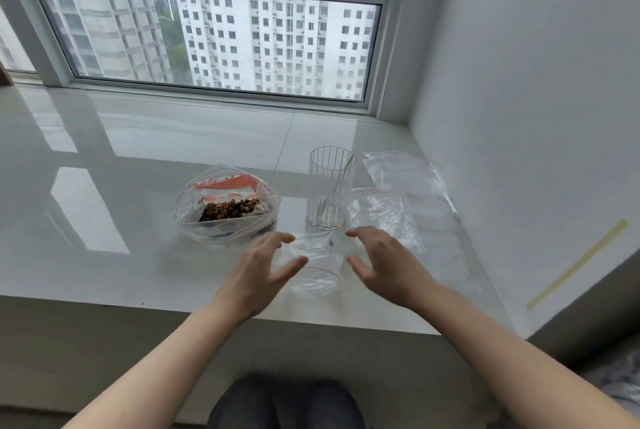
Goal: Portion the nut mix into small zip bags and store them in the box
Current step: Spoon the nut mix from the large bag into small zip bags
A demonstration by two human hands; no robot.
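Glossy white sill [145, 186] below window [207, 37]; our left hand [258, 276] & right hand [384, 262], fingers spread, flank small bag [317, 264], w/ nut bag [227, 208] behind.

I cannot read any text here; the orange print on the big nut bag [227, 201] is too blurred.
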